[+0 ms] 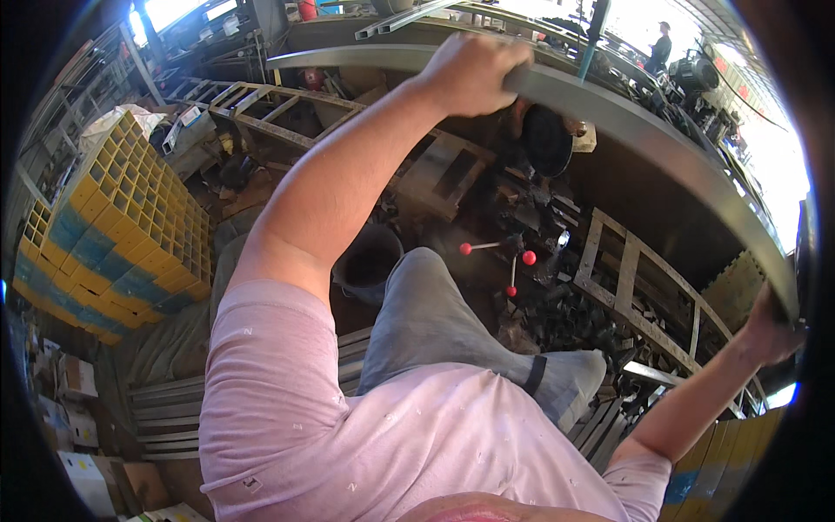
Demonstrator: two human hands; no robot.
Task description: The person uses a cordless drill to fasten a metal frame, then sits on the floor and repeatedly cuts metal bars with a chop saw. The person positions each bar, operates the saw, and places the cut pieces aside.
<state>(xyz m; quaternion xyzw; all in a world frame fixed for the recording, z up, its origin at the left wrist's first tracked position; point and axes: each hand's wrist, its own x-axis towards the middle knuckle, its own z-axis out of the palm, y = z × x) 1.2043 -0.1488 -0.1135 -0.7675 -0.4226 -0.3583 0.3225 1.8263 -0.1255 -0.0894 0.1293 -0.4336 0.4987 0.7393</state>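
Note:
A long grey metal bar (644, 130), which looks like a flat-sided tube, stretches across the upper part of the view and curves with the lens down to the far right. My left hand (477, 74) is closed around it near its middle, with the arm reaching forward. At the right rim my right hand (772, 332) grips its near end; some of those fingers are hidden. Below the bar is a machine with a three-armed handle ending in red knobs (529, 258). A round black disc-shaped part (547, 139) sits just under the bar.
Yellow and blue square tubes are stacked (130, 217) at left. A dark bucket (369, 261) stands by my knee. Metal ladder-like frames (622, 278) lie right and far left. Dark offcuts (557, 326) cover the floor near the machine. Another person (661, 48) stands far back right.

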